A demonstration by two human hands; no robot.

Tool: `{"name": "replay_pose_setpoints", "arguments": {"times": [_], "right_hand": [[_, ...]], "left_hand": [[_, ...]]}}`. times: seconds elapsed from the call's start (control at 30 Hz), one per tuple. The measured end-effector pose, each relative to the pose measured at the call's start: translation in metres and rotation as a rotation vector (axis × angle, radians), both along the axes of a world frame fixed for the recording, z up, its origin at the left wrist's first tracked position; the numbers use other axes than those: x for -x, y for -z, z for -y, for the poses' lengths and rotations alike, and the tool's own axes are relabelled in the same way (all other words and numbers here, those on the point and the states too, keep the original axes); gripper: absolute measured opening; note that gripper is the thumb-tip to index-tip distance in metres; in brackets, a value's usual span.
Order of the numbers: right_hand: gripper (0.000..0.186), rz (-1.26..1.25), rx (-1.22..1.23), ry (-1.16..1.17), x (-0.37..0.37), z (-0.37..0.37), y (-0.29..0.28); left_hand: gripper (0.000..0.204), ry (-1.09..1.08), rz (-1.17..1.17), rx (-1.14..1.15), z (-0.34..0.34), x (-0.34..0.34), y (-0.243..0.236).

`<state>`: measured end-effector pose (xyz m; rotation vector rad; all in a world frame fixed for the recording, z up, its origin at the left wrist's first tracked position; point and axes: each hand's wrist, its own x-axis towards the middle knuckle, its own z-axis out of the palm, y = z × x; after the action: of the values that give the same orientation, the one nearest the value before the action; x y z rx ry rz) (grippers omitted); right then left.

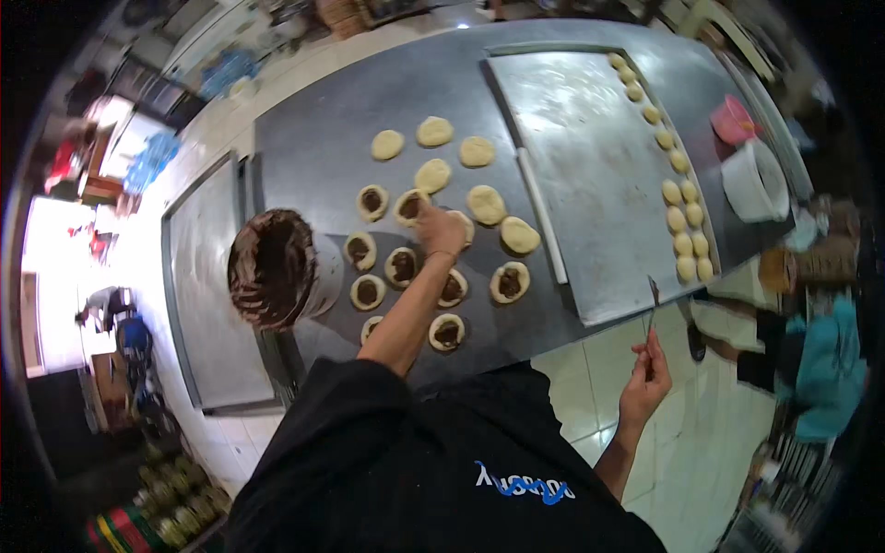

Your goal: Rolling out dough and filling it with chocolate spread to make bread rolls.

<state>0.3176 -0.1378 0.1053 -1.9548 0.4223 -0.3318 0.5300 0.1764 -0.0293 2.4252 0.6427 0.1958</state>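
- Flat round pale-yellow dough pieces (485,205) lie spread over the grey metal counter (341,111) in the head view, ahead of the person's body; those nearer the person bear dark brown paste in their middles, while those farther off are plain.
- Left hand (441,230) reaches in among them, fingers down at one paste-topped dough piece (408,210); whether the fingertips pinch or press it cannot be told. Other pieces lie close around this hand on every side.
- Right hand (645,378) is well apart from the dough pieces, to their right and beyond the counter's near edge, its fingers pinching a slim metal utensil with a dark-smeared tip (654,291), which points away from the person.
- Left of the pieces stands a round whitish bucket (324,274), its inside and rim coated with brown paste.
- Right of them lies a large rectangular metal tray (590,120), with small pale dough balls (676,218) along its right side.
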Motion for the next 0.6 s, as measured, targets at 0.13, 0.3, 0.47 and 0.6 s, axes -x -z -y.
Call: {"name": "replay_pose_setpoints", "arguments": {"times": [0.13, 0.3, 0.47, 0.6], "right_hand": [[0.037, 0.051, -0.046, -0.057, -0.034, -0.019, 0.005], [0.034, -0.039, -0.121, -0.37, -0.099, -0.133, -0.048], [0.035, 0.221, 0.5, -1.397, -0.151, -0.307, -0.078], [0.016, 0.481, 1.331, -1.327, -0.194, -0.425, -0.081]], "left_hand": [[0.04, 0.463, -0.323, 0.666, -0.004, 0.033, -0.053], [0.035, 0.536, -0.16, 1.302, -0.065, 0.168, -0.14], [0.039, -0.258, 0.211, 2.083, -0.139, 0.282, -0.123], [0.041, -0.335, 0.331, 1.963, -0.204, 0.327, -0.096]]}}
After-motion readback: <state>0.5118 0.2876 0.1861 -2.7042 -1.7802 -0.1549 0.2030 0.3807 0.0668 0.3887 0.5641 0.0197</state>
